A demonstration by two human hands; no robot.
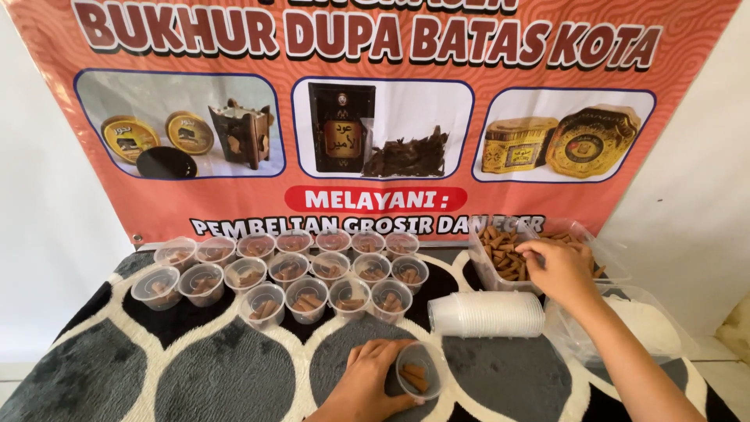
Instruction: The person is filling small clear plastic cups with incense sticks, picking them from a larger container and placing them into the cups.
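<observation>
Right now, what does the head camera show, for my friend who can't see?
The left hand holds a small clear plastic cup of brown sticks on a patterned rug. The right hand reaches into a clear plastic tub of sticks, beside rows of filled cups.

Three rows of small clear cups [291, 270], each holding a few brown sticks, stand side by side on a rug [195, 367] patterned in black, grey and cream. To their right a stack of clear lids [488, 314] lies on its side. Behind, an orange banner [375, 117] with product photos hangs on a white wall [47, 234]. A clear plastic bag [641, 324] lies at far right.
</observation>
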